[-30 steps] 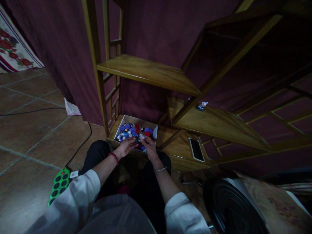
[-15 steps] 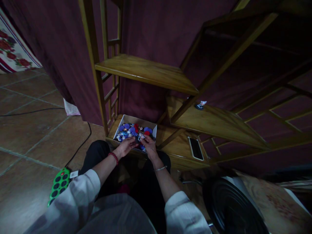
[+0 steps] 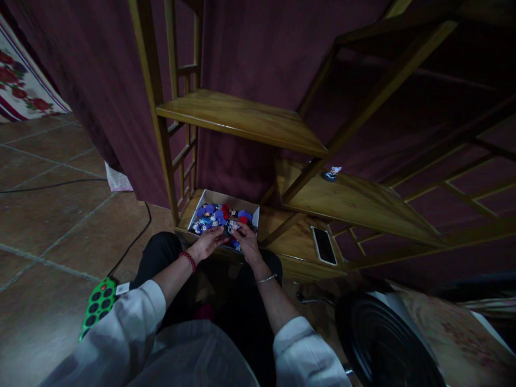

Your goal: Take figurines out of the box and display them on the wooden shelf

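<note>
A small, pale figurine on a dark base (image 3: 231, 228) is at the fingertips of both bare hands, over the near side of an open white cardboard box (image 3: 246, 206). The right hand (image 3: 248, 241) has its thumb and fingers nearly together, pinching the figurine; the left hand (image 3: 207, 242) is loosely curled beside the base, and whether it grips cannot be told. Rounded, smooth-looking blue and red pieces (image 3: 220, 215) crowd the box, their details too small and dim to read. The box rests on a glossy, grained wooden bottom shelf (image 3: 276, 221). A ribbed, round black object (image 3: 382, 344) is cut off at the lower edge.
</note>
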Demonstrator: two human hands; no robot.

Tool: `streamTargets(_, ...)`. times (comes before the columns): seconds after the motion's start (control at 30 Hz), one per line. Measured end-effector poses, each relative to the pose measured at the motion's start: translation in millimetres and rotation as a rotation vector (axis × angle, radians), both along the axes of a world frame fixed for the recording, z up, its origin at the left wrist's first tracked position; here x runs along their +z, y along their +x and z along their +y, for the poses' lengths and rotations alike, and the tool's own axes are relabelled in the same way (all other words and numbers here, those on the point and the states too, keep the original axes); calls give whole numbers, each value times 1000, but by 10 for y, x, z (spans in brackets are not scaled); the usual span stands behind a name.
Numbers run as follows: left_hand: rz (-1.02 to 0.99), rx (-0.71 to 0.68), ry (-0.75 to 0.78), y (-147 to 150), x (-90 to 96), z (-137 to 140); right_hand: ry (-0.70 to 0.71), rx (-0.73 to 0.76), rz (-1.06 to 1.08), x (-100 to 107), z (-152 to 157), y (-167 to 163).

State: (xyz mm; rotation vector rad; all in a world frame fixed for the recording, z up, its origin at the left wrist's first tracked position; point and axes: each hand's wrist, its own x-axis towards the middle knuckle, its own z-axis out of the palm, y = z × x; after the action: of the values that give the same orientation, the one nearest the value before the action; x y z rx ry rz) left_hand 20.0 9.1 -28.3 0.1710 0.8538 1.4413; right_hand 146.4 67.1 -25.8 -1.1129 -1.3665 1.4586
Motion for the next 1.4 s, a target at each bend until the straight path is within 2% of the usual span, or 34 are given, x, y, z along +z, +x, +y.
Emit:
streamTargets(0.47, -10, 6, 14, 19, 46, -14, 62, 65, 8, 89, -6, 9)
streamTargets(0.9, -10, 8, -8, 40, 90, -25, 126, 96, -41, 83, 25, 42)
streamTargets(1.4, -53, 19, 9, 55, 92, -34, 50, 42, -63, 137, 10, 49)
